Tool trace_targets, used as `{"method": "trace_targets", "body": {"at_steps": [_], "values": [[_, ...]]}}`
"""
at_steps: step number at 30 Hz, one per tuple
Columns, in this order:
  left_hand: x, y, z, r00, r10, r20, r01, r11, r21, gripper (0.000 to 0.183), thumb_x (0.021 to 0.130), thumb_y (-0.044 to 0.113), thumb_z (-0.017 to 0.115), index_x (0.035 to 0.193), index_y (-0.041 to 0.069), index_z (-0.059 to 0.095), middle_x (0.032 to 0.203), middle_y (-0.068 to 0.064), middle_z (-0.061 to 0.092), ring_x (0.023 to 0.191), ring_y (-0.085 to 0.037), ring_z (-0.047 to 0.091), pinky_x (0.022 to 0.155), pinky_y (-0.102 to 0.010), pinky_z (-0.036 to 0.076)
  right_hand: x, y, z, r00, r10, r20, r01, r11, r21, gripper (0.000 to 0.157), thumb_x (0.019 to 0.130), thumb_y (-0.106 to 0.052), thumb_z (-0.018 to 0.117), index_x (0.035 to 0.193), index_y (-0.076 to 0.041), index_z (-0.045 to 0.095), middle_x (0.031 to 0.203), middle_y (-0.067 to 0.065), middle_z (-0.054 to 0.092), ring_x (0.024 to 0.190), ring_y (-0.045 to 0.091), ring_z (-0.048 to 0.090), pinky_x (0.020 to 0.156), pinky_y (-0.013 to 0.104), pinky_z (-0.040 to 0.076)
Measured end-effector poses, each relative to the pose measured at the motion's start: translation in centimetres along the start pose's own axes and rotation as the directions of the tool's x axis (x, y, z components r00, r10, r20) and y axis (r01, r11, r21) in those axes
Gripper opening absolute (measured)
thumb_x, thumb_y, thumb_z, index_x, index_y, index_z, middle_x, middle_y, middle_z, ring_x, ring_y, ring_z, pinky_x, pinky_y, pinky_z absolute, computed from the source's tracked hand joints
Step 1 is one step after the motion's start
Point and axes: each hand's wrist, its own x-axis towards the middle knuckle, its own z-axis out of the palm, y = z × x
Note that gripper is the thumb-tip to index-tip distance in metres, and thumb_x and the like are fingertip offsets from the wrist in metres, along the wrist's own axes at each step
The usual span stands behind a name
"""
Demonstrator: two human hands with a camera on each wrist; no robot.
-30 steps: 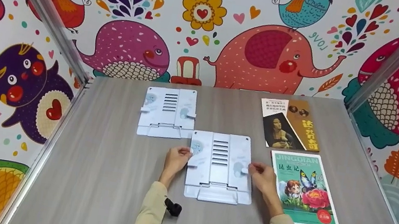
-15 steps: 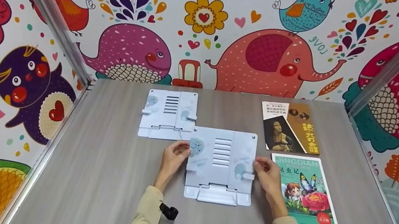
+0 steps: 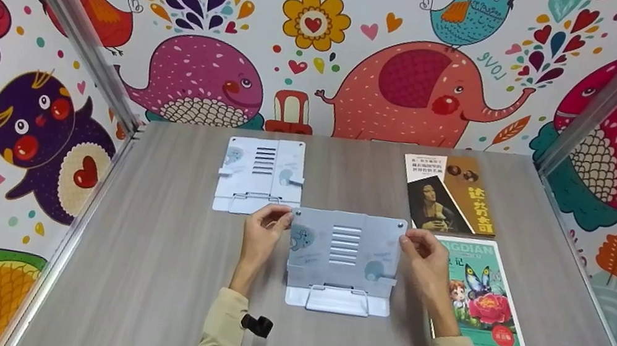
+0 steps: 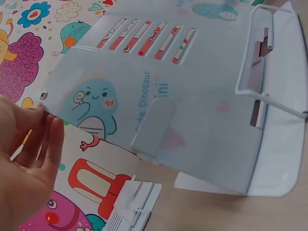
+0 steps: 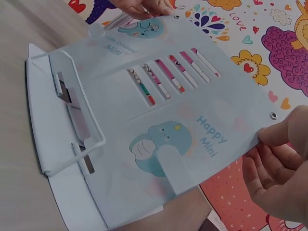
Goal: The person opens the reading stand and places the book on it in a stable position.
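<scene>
A pale blue-white book stand (image 3: 344,254) with dinosaur prints stands before me, its back panel tilted up off its base plate. Slots (image 5: 168,77) cut through the panel show the wall behind, and a wire bar (image 4: 245,62) sits at its lower edge. With thumb and fingers my left hand (image 3: 263,237) pinches the panel's upper left corner. At the upper right corner, my right hand (image 3: 425,264) pinches the edge in the same way. Small page clips (image 5: 175,168) stick out at both sides of the panel.
A second, similar book stand (image 3: 261,174) lies flat behind and to the left. On the right are a brown-and-white book (image 3: 452,194) and a green insect book (image 3: 491,297), partly covered by my right hand. Printed walls (image 3: 300,71) enclose the table.
The panel of the near stand has risen from lying flat to a steep tilt. Both hands have slid from its sides up to the top corners.
</scene>
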Motion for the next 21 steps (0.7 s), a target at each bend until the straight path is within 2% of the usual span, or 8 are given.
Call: {"method": "trace_targets", "body": {"at_steps": [3, 7, 14, 21], "values": [[-0.2, -0.3, -0.2, 1.0, 0.02, 0.015, -0.02, 1.0, 0.012, 0.012, 0.091, -0.007, 0.068, 0.101, -0.012, 0.07, 0.098, -0.027, 0.069, 0.081, -0.01, 0.066, 0.076, -0.023, 0.061, -0.2, -0.5, -0.3, 1.0, -0.025, -0.005, 0.025, 1.0, -0.001, 0.016, 0.094, -0.004, 0.07, 0.107, 0.005, 0.069, 0.09, 0.003, 0.069, 0.08, 0.007, 0.06, 0.073, 0.015, 0.05], [-0.9, -0.2, -0.6, 0.996, 0.079, 0.048, -0.081, 0.996, 0.038, 0.011, 0.09, -0.003, 0.071, 0.1, -0.009, 0.071, 0.096, -0.025, 0.07, 0.081, -0.01, 0.066, 0.076, -0.024, 0.061, -0.6, -1.1, -0.6, 0.998, -0.06, -0.014, 0.061, 0.998, 0.023, 0.017, 0.094, -0.004, 0.07, 0.108, 0.005, 0.069, 0.089, 0.0, 0.068, 0.078, 0.007, 0.06, 0.072, 0.016, 0.051], [-2.0, -0.1, -1.4, 0.98, 0.173, 0.099, -0.174, 0.985, 0.006, 0.011, 0.088, -0.007, 0.071, 0.098, -0.012, 0.07, 0.092, -0.028, 0.068, 0.08, -0.007, 0.067, 0.075, -0.022, 0.06, -1.5, -1.7, -1.2, 0.985, -0.171, -0.028, 0.174, 0.978, 0.118, 0.011, 0.091, 0.002, 0.072, 0.101, 0.007, 0.07, 0.083, -0.001, 0.069, 0.073, 0.008, 0.06, 0.065, 0.017, 0.048], [-3.2, -0.3, -2.2, 0.961, 0.233, 0.151, -0.236, 0.972, 0.007, 0.01, 0.087, -0.01, 0.072, 0.096, -0.01, 0.069, 0.091, -0.027, 0.069, 0.083, -0.006, 0.067, 0.076, -0.02, 0.059, -2.6, -1.8, -2.2, 0.985, -0.171, 0.025, 0.167, 0.98, 0.112, 0.009, 0.091, 0.004, 0.071, 0.099, 0.007, 0.07, 0.085, -0.001, 0.071, 0.074, 0.008, 0.063, 0.065, 0.017, 0.051]]}}
